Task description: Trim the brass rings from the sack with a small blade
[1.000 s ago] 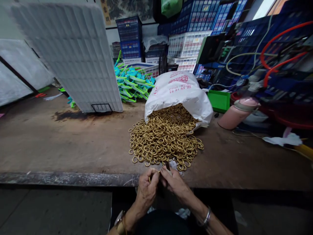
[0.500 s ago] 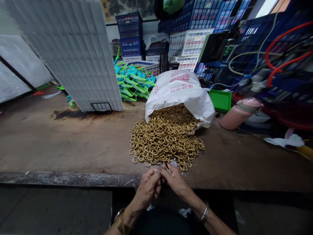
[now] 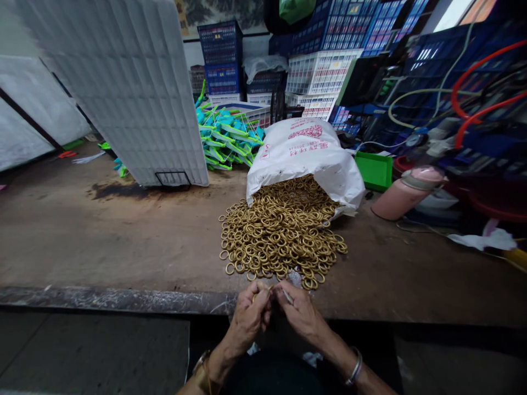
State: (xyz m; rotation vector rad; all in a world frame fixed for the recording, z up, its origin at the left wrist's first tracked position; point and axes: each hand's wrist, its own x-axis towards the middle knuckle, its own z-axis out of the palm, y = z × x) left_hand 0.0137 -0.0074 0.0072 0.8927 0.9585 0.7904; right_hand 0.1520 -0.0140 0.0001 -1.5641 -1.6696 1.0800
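Observation:
A heap of gold-coloured metal rings spills from a white printed sack lying on its side on the brown workbench. Both my hands meet at the bench's front edge, just below the heap. My left hand pinches a gold ring between thumb and fingers. My right hand holds a small thin metal tool against that ring. Each wrist carries a bangle or watch.
A white grid panel leans upright at the back left. Behind it lie teal and green plastic parts. A green tray, a pink bottle, hoses and stacked blue and white crates crowd the right and rear.
My hands stayed together at the bench edge, shifting slightly as the fingers worked the ring; the tool tip now points lower. The view moved a little.

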